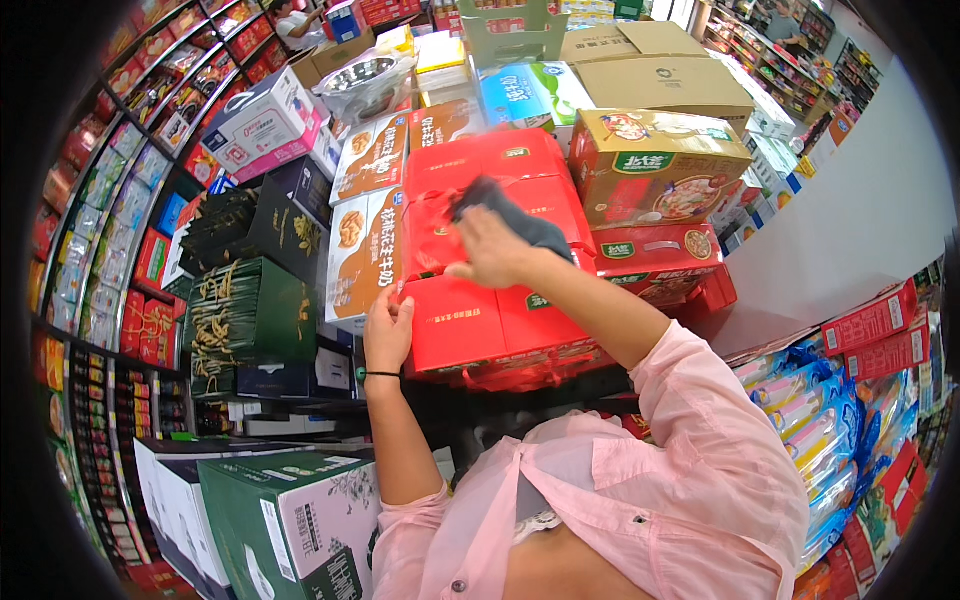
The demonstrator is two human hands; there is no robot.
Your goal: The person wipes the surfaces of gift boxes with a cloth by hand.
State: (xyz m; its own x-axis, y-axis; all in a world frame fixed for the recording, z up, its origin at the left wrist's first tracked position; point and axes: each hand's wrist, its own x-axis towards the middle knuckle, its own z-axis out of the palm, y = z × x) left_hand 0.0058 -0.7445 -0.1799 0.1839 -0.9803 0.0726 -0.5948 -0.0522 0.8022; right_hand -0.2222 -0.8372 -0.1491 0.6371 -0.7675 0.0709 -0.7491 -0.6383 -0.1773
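Note:
A block of red glossy gift boxes [457, 319] lies before me, with red ribbon or wrap on top. Flat on its upper face, my right hand [491, 247] presses a dark grey cloth [517, 214], which is blurred by motion. My left hand [388, 330] rests against the block's near left edge, thumb towards the red top and fingers by the gap beside it. A brown-and-white milk carton [364, 255] stands along that side. The fingers' undersides are hidden, and no object shows in my left hand.
A gold carton [660, 169] sits on a red carton [660, 259] at the right. Green gift boxes [251, 315] with tied cord stand left. Behind are a blue milk carton [529, 90] and a bagged metal bowl [367, 79]. Stocked shelves [112, 195] line the left; people stand farther back.

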